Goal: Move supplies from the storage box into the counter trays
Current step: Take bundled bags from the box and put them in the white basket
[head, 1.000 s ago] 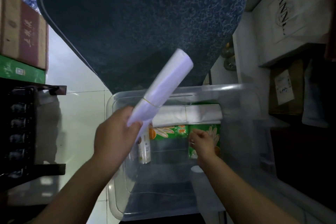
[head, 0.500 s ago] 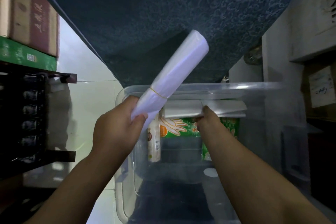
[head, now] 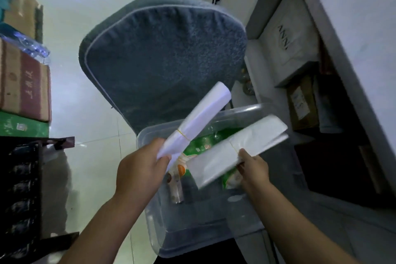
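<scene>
Supplies are up: my left hand (head: 142,169) is closed around a rolled bundle of white plastic bags (head: 199,118), my right hand (head: 252,166) pinches a flat banded white bag stack (head: 237,152), both above the clear plastic storage box (head: 205,216). Green packets (head: 201,146), probably gloves, remain inside. I should lift both clear of the rim before turning to the trays.

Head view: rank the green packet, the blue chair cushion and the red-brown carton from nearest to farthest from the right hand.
1. Green packet, in the clear storage box, just left of the right hand.
2. Blue chair cushion, beyond the box, up and left.
3. Red-brown carton, at the far left edge.
</scene>
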Action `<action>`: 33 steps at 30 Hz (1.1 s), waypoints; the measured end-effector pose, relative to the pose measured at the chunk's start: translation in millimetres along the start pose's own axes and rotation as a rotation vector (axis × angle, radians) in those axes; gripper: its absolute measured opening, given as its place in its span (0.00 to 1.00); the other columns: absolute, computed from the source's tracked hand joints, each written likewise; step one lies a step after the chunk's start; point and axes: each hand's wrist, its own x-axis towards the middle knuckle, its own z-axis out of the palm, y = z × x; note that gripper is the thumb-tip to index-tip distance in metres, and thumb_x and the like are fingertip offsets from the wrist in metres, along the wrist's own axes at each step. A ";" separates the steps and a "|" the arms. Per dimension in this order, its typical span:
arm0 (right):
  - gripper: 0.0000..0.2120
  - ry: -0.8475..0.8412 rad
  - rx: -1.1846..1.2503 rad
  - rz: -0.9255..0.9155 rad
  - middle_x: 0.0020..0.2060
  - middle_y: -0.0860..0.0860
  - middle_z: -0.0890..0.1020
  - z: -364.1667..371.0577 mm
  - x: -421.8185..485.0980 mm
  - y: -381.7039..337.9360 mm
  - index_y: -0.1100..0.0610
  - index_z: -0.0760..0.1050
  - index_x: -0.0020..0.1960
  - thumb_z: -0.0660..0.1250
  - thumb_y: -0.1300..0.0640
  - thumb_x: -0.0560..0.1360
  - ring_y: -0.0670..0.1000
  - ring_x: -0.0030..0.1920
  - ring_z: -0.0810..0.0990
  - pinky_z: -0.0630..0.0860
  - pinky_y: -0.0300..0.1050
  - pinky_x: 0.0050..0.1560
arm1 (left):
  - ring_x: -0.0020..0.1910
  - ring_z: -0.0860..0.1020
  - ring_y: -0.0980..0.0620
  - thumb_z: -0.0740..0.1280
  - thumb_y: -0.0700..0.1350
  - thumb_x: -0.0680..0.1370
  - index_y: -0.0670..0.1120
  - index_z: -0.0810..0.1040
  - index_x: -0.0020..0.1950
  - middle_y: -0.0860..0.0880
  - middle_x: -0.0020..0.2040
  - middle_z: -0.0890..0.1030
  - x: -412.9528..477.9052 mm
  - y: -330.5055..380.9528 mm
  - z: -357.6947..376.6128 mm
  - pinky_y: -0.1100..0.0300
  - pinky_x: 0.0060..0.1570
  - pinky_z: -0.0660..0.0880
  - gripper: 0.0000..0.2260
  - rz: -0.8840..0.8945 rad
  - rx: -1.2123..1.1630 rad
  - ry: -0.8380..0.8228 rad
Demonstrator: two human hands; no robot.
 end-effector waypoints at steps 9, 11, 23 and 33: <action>0.05 0.190 0.075 -0.530 0.38 0.50 0.83 -121.9 -133.9 -87.2 0.60 0.80 0.47 0.69 0.58 0.74 0.48 0.39 0.80 0.77 0.35 0.33 | 0.33 0.74 0.47 0.66 0.46 0.73 0.51 0.72 0.45 0.49 0.33 0.78 -23.6 98.7 -33.6 0.55 0.32 0.68 0.04 0.286 -0.107 -0.093; 0.06 0.248 0.115 -0.605 0.38 0.50 0.83 -154.9 -159.7 -98.2 0.58 0.80 0.45 0.69 0.56 0.74 0.49 0.38 0.80 0.77 0.40 0.35 | 0.32 0.75 0.49 0.65 0.47 0.73 0.53 0.70 0.46 0.49 0.31 0.76 -32.5 129.9 -35.7 0.57 0.31 0.70 0.05 0.358 -0.149 -0.116; 0.05 0.528 0.652 -0.850 0.41 0.44 0.86 -395.2 -265.7 -95.3 0.54 0.80 0.45 0.65 0.56 0.76 0.45 0.43 0.84 0.80 0.34 0.39 | 0.33 0.76 0.59 0.67 0.47 0.73 0.55 0.72 0.43 0.53 0.32 0.78 -153.4 326.5 -9.2 0.56 0.27 0.72 0.04 0.873 -0.292 -0.307; 0.06 0.672 0.802 -0.862 0.33 0.43 0.86 -588.9 -256.3 -60.3 0.57 0.79 0.43 0.65 0.63 0.76 0.40 0.33 0.82 0.78 0.32 0.33 | 0.30 0.73 0.56 0.63 0.45 0.71 0.51 0.68 0.34 0.51 0.30 0.75 -273.7 482.3 71.3 0.66 0.22 0.62 0.07 0.938 -0.281 -0.422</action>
